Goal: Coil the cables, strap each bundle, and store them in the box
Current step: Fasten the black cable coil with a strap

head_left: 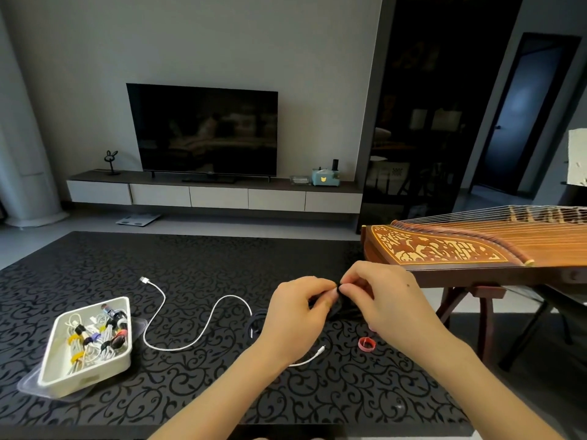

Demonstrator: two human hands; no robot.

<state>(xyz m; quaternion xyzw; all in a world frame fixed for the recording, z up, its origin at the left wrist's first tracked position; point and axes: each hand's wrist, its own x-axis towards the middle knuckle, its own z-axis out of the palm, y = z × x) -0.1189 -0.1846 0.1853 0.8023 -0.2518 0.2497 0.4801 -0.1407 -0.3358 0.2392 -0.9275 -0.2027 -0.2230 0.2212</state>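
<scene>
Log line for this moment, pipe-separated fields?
left hand: grips dark bundle | right hand: pinches dark bundle | white cable: uncoiled on table | red strap: loose | box: strapped bundles inside

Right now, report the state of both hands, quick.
Left hand: closed, pinching the black cable bundle.
Right hand: closed, pinching the same bundle from the other side.
</scene>
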